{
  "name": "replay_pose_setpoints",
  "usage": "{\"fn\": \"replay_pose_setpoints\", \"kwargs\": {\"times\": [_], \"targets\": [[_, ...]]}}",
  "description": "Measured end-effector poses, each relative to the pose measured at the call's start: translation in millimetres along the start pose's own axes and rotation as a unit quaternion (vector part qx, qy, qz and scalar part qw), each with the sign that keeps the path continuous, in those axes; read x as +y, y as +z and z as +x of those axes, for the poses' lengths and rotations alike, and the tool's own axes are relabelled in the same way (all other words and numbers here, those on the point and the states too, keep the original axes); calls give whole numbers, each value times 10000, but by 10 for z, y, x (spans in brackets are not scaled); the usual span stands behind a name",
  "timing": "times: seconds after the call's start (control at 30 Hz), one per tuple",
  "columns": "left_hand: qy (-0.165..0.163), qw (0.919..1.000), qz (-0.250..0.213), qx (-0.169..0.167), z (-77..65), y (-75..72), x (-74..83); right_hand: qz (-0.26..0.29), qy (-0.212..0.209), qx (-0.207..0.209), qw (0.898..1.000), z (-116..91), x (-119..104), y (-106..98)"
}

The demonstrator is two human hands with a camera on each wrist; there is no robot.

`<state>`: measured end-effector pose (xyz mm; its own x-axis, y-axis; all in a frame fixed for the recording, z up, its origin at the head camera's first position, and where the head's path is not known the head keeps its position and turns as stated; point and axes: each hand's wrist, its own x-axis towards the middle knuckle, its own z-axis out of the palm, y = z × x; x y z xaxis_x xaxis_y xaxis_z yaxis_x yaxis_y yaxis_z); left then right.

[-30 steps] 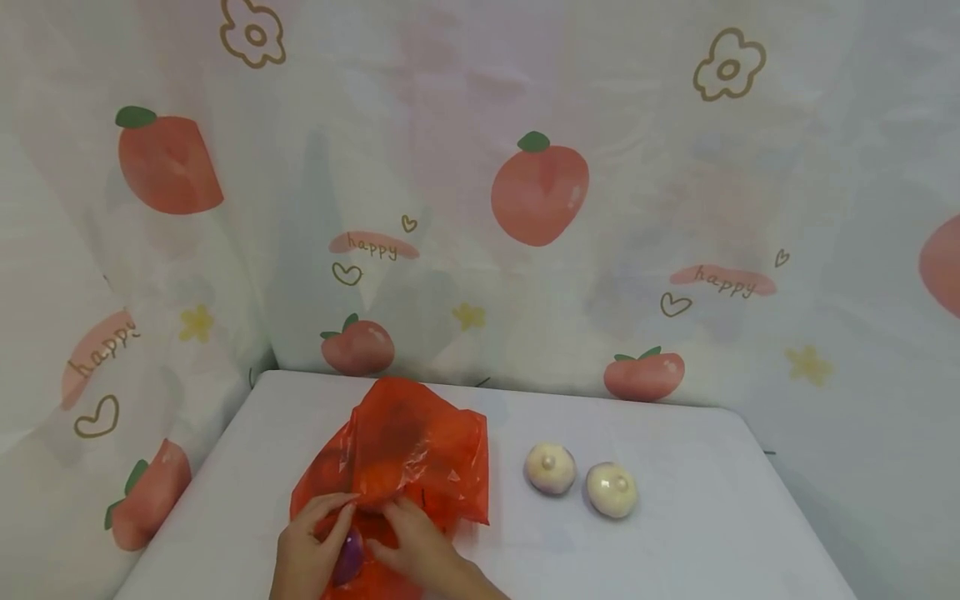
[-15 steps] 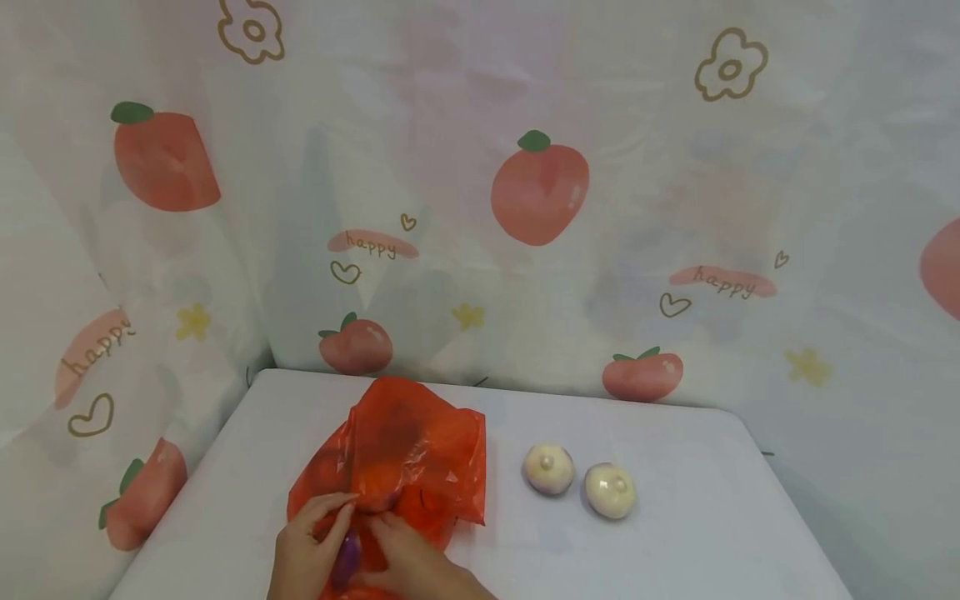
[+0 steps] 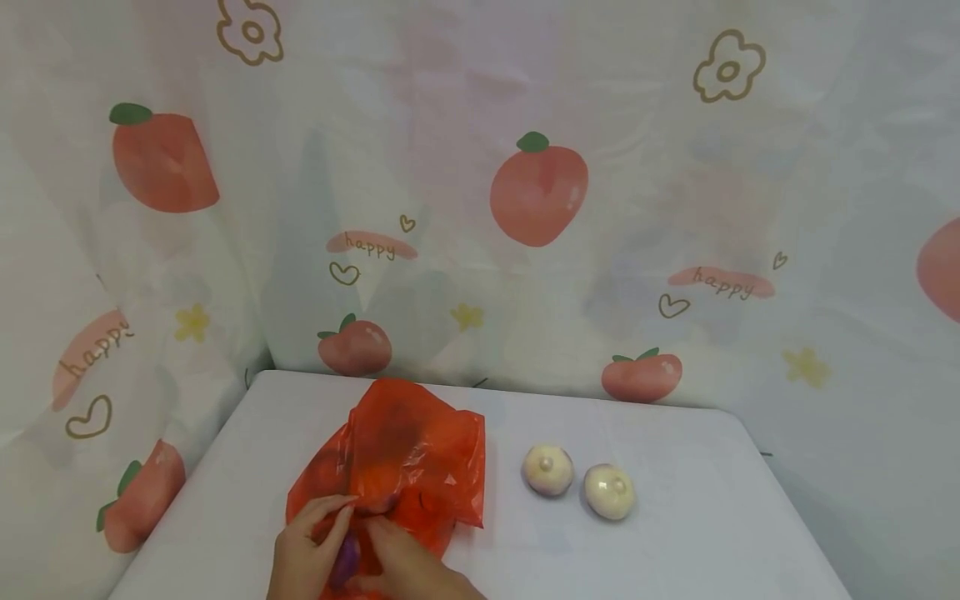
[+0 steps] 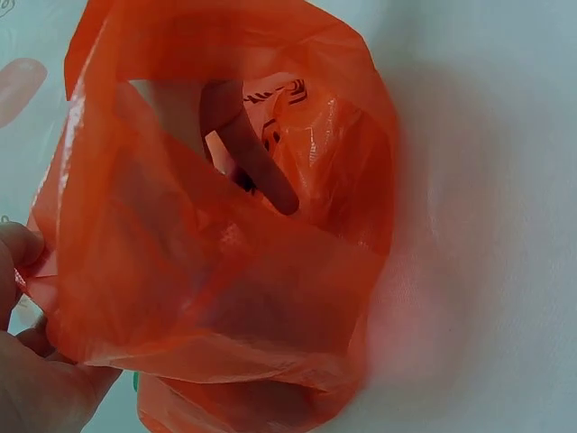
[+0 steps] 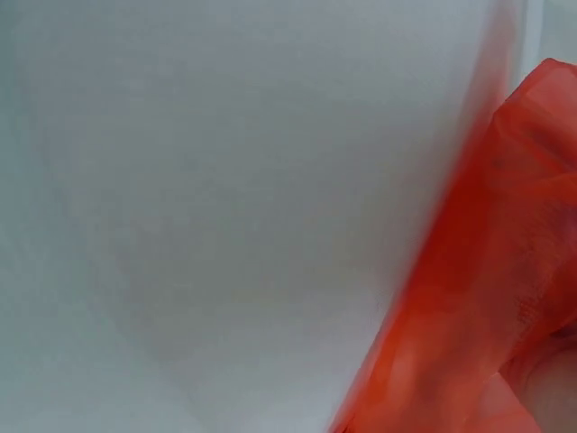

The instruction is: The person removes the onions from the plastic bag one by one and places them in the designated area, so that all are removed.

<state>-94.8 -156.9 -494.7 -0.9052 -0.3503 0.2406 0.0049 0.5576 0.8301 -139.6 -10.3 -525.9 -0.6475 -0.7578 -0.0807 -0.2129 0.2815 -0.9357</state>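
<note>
A translucent red plastic bag (image 3: pixel 416 442) lies on the left part of the table, with rounded things showing dimly through it. My left hand (image 3: pixel 303 546) pinches the edge of its mouth between thumb and fingers. At that mouth a shiny purple rounded thing (image 3: pixel 345 560) shows between my hands. My right hand (image 3: pixel 412 560) reaches into the opening, thumb apart from the fingers. Through the opening in the left wrist view, one straight finger (image 4: pixel 261 162) appears inside the bag; the other fingertips are hidden by red plastic.
Two whitish, purple-tinged garlic bulbs (image 3: pixel 547 470) sit right of the bag on the white table (image 3: pixel 705 533). Behind the table hangs a pale cloth (image 3: pixel 465 167) printed with peaches, flowers and hearts; it also covers the left side.
My right hand has moved slightly left and down, deeper among the folds at the bag's mouth. The left hand keeps its pinch, and the garlic bulbs have stayed put.
</note>
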Motion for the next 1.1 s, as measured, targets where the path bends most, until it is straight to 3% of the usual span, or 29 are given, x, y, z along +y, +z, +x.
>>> {"fn": "replay_pose_setpoints", "kwargs": {"times": [0.1,0.3,0.67,0.9,1.1], "targets": [[46,10000,8,46,-11,9,-1,-48,95,37,9999,-11,-9,13],[117,9999,-35,122,-19,-4,-8,923,180,-180,9954,-5,27,62],[100,9998,-112,113,-9,-23,10,-415,-358,-151,9984,31,53,48],[116,9999,-72,99,-7,-25,12,-632,-57,-84,9979,-12,45,48],[-11,9999,-120,47,-6,-36,31,-801,-466,-104,9956,8,35,45]]}}
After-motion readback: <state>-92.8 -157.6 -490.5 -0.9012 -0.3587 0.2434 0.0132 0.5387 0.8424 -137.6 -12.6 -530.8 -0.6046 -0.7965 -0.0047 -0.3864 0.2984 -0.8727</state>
